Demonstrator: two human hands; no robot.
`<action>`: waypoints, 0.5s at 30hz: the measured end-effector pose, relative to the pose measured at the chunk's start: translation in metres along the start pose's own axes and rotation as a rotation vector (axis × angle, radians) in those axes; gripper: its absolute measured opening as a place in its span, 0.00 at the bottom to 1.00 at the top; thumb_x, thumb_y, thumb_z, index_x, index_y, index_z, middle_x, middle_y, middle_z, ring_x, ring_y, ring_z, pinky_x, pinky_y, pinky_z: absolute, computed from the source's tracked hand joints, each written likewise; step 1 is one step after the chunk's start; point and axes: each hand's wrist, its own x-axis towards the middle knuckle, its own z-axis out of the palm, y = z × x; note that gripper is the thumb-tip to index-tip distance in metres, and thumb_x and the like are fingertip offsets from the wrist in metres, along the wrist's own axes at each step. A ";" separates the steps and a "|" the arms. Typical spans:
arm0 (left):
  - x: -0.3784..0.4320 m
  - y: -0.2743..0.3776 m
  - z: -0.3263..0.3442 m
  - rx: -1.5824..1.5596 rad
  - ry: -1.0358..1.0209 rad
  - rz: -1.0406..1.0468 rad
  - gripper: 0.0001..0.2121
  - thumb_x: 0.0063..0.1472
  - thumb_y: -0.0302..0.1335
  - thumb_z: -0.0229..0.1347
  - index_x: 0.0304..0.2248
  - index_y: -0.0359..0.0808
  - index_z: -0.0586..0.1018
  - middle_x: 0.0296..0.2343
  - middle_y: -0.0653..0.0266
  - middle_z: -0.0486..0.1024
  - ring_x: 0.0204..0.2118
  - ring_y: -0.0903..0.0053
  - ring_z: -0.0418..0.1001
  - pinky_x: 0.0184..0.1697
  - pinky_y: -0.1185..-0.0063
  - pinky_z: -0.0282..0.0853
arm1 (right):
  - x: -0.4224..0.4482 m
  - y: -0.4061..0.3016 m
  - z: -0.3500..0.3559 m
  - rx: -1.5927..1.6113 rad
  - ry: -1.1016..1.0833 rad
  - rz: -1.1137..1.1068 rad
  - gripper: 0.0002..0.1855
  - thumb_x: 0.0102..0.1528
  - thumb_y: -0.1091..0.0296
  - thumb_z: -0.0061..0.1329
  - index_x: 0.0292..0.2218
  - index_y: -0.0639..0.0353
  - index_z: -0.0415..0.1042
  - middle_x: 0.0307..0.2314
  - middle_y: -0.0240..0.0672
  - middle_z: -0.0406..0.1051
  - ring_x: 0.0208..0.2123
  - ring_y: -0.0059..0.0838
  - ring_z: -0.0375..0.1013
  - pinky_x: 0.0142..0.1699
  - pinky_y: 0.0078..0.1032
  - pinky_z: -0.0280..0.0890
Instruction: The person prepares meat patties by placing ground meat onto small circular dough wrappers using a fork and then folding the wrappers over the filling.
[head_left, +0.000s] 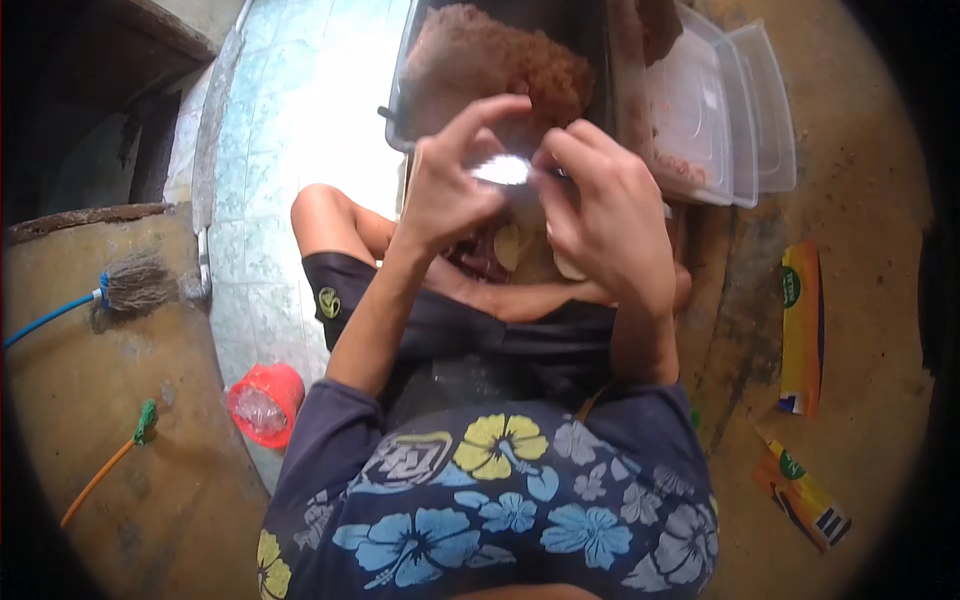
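A small, bright, glaring object (501, 170) sits between my two hands; glare and blur hide what it is. The thumb and fingertips of my right hand (611, 206) pinch together at its right end. Around its left side curves my left hand (454, 176), its forefinger raised and spread from the thumb; whether it touches the object I cannot tell. Beyond both hands, a dark tub (394, 124) holds a heap of reddish-brown crumbly food mixture (491, 60). Below my hands, near my crossed legs, lies a pale rounded piece (507, 247); another is partly hidden by my right hand.
Clear plastic containers (739, 112) stand at upper right, with reddish crumbs inside. Yellow-orange printed packaging pieces (801, 330) lie on the right floor. A red plastic container (281, 405) with clear plastic inside is at left, near a blue-handled broom (135, 289) and an orange-handled one (101, 476).
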 end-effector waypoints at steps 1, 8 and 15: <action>0.002 0.001 0.000 0.145 0.042 -0.075 0.31 0.46 0.17 0.58 0.54 0.34 0.69 0.35 0.67 0.77 0.27 0.83 0.72 0.29 0.83 0.70 | 0.002 0.005 0.003 0.008 0.002 -0.009 0.04 0.50 0.75 0.52 0.30 0.64 0.71 0.27 0.43 0.69 0.30 0.47 0.72 0.35 0.35 0.64; -0.013 -0.042 -0.019 -0.313 0.026 -0.322 0.33 0.50 0.16 0.63 0.56 0.32 0.65 0.18 0.73 0.72 0.19 0.92 0.69 0.19 0.92 0.61 | 0.024 0.117 0.068 -0.302 -0.053 0.281 0.05 0.48 0.77 0.49 0.28 0.68 0.75 0.31 0.51 0.71 0.35 0.51 0.73 0.42 0.41 0.69; 0.013 -0.035 0.052 -0.280 -0.047 -0.010 0.49 0.58 0.61 0.51 0.66 0.45 0.38 0.51 0.48 0.63 0.38 0.74 0.71 0.41 0.78 0.70 | -0.010 0.054 0.042 0.196 -0.109 0.116 0.26 0.45 0.73 0.57 0.47 0.57 0.70 0.40 0.45 0.69 0.38 0.47 0.74 0.43 0.35 0.70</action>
